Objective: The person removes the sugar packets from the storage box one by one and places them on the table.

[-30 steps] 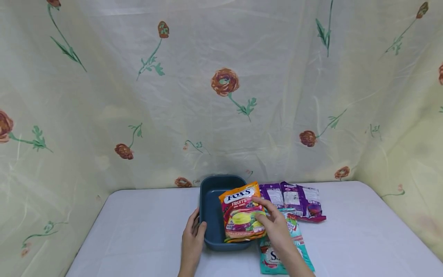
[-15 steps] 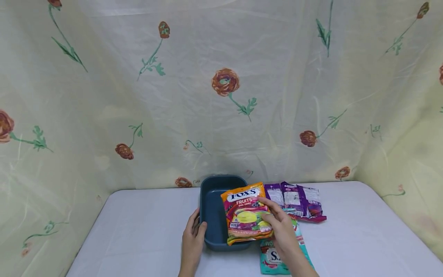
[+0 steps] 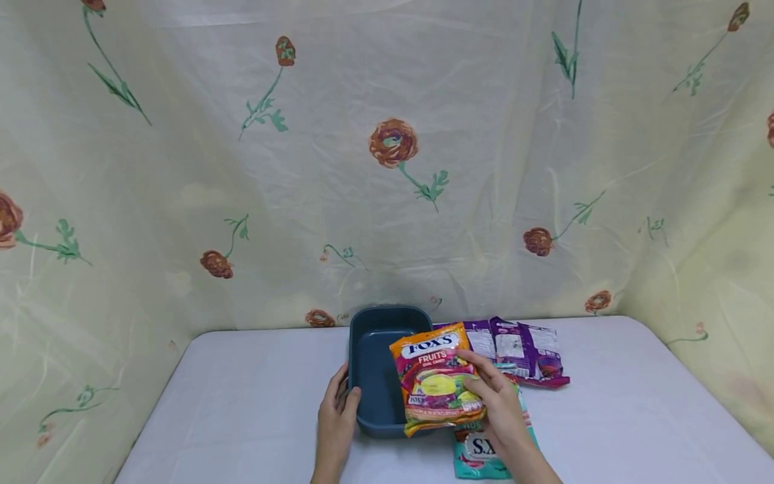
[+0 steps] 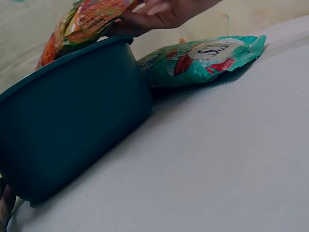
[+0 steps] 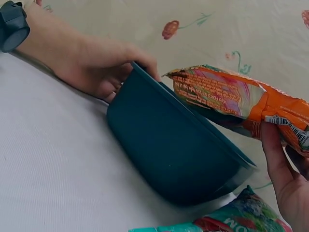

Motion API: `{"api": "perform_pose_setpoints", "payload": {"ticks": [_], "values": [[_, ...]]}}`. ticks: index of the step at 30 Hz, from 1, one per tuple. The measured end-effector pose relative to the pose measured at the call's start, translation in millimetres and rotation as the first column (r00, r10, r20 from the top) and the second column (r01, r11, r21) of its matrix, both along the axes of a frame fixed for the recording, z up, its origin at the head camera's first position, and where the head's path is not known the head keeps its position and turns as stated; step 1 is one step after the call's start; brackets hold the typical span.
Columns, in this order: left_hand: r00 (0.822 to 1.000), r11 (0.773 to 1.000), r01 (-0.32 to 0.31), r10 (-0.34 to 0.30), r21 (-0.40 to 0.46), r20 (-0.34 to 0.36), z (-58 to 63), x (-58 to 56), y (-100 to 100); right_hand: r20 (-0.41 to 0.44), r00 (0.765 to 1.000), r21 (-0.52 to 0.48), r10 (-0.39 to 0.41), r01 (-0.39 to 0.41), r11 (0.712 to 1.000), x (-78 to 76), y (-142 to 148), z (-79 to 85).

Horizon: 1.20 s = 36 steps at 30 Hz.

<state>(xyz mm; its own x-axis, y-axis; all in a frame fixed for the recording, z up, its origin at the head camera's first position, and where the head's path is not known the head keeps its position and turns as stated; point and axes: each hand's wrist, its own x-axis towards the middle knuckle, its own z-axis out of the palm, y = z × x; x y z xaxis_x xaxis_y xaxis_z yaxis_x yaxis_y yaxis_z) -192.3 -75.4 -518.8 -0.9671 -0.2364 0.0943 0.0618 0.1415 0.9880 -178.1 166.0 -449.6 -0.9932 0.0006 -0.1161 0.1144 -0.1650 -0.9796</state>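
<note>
A dark blue rectangular plastic bin (image 3: 373, 376) stands near the table's back edge. My left hand (image 3: 336, 418) grips its left wall, thumb over the rim and fingers outside, as the right wrist view shows the hand (image 5: 104, 63). An orange and pink FOX'S Fruits candy bag (image 3: 437, 383) is held tilted by its right side in my right hand (image 3: 498, 396). It hangs over the bin's right part, its lower right reaching past the rim. In the left wrist view the candy bag (image 4: 89, 24) sits above the bin's rim.
A teal FOX'S candy bag (image 3: 480, 460) lies right of the bin, partly hidden under my right forearm. Behind it lie purple packets (image 3: 510, 346) by the table's back edge. A flower-print curtain (image 3: 290, 202) hangs behind the white table (image 3: 242, 410).
My right hand has shifted to the right and slightly toward me with the orange candy bag, uncovering more of the bin's inside. The left hand and the bin have stayed put.
</note>
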Motion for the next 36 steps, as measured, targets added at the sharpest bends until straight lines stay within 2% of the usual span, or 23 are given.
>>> {"api": "perform_pose_setpoints", "payload": {"ticks": [11,19,20,25,26,27,36], "values": [[1.0,1.0,-0.008,0.008,-0.002,-0.007,-2.4,-1.8,-1,-0.007,1.0,0.012,0.009,-0.009,1.0,5.9,16,-1.2],[1.0,1.0,0.0,0.0,-0.001,-0.029,-3.3,-0.2,-2,-0.05,0.999,0.027,-0.008,0.009,1.0,12.8,28,-4.3],[1.0,1.0,0.004,-0.004,0.003,-0.025,2.0,2.6,-1,-0.055,0.998,0.03,-0.008,0.009,0.999,14.0,30,-5.0],[1.0,1.0,0.012,-0.012,0.004,-0.025,3.5,3.2,-3,-0.052,0.999,0.046,-0.013,0.015,0.999,17.6,39,-8.5],[1.0,1.0,0.011,-0.011,0.002,-0.023,3.9,3.2,-3,-0.053,0.999,0.045,-0.015,0.017,0.999,17.8,40,-9.0],[1.0,1.0,0.008,-0.008,0.001,-0.027,-0.9,0.9,-3,-0.049,0.999,0.045,-0.019,0.021,0.999,18.1,42,-9.3],[0.999,1.0,0.008,-0.007,0.008,-0.039,-0.3,1.6,-1,-0.061,0.998,0.016,-0.011,0.012,1.0,20.9,57,-11.8]]}}
